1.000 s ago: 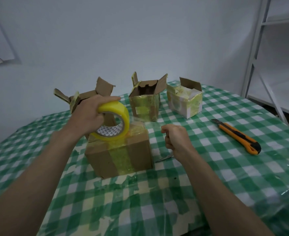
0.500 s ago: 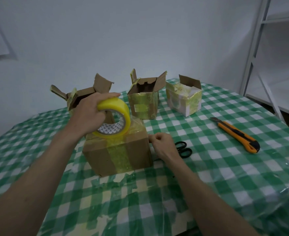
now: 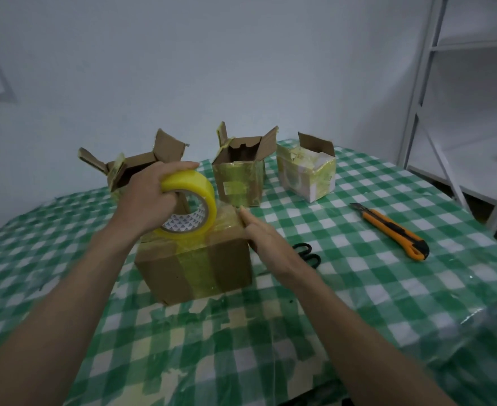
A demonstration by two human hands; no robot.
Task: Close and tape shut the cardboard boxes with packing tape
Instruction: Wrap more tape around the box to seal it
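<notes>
The closed box (image 3: 194, 265) I'm taping sits near the table's middle, yellowish tape running over its top and front. My left hand (image 3: 146, 200) grips the tape roll (image 3: 191, 209) resting on its top; my right hand (image 3: 266, 238) lies flat, fingers straight, against its right edge. Scissors (image 3: 308, 253) lie just beside it, a utility knife (image 3: 393, 231) farther right, three open boxes (image 3: 241, 177) behind.

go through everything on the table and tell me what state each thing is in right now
near box: closed, tape band over top and front
tape roll: held on the near box by the left hand
right hand: fingers straight, against the near box's top right edge
left back box: flaps open
middle back box: flaps open
white box: one flap up
utility knife: lying flat, untouched
scissors: lying flat, partly hidden
</notes>
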